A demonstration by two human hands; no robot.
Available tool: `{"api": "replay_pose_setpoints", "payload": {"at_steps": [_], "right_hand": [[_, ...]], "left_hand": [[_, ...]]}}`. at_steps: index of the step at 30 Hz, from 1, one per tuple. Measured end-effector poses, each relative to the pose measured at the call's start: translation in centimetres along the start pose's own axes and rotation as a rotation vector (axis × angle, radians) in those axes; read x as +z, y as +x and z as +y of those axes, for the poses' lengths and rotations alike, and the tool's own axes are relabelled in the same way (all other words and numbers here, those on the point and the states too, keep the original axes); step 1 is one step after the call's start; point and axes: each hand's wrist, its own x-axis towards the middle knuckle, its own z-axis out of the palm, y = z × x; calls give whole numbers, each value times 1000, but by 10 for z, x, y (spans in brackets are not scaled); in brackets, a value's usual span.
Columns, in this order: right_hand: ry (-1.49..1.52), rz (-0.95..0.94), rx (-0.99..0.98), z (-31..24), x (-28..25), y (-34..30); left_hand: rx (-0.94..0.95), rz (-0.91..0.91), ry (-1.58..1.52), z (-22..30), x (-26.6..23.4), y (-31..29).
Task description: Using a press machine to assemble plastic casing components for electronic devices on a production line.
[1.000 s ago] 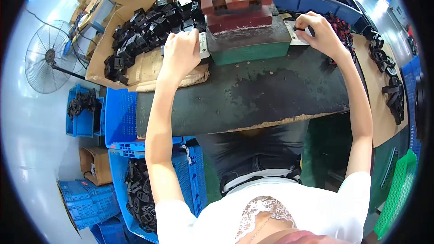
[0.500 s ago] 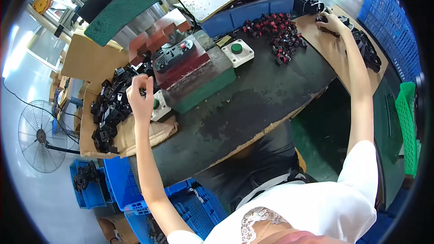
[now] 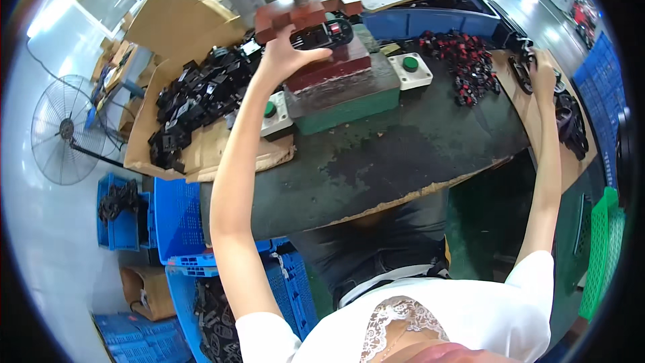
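Head view, and from where I stand the black oblong housing (image 3: 338, 31), with a red piece near its right end, is over the maroon block (image 3: 336, 72) of a press; whether it touches the block or is raised off it, I can't tell. The left hand (image 3: 290, 54) is gripping it, thumb along the near edge, fingers curled at the left end. Brick-red blocks (image 3: 279, 19) on the press's upper part are just behind that hand, and a green base (image 3: 349, 113) sits below the maroon block. White boxes with round green buttons flank the base, a right box (image 3: 414, 81) and a left box (image 3: 277, 126), both on the dark bench (image 3: 437, 138).

Further left, an open carton (image 3: 142, 136) is heaped with black square parts (image 3: 201, 94). To the right of the press is a spread of red-and-black pieces (image 3: 470, 67), a blue bin (image 3: 430, 25) behind it. Out at the far right, the right hand (image 3: 543, 74) reaches down among black looped parts (image 3: 571, 128) on a cardboard sheet (image 3: 579, 169); I can't tell whether its fingers have closed on one. Beyond the carton stands a fan (image 3: 66, 128).
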Motion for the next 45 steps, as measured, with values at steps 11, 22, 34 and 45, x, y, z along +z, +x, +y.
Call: {"api": "replay_pose_setpoints", "payload": {"at_steps": [11, 22, 34, 45], "right_hand": [[1433, -258, 200, -239, -10, 34], [1529, -622, 14, -383, 35, 38], [1101, -269, -491, -397, 16, 35], [847, -285, -773, -418, -2, 36]], "left_hand": [[506, 306, 279, 38, -25, -84], [195, 360, 120, 28, -99, -168], [-426, 381, 932, -39, -168, -269], [-2, 99, 331, -94, -123, -179]]}}
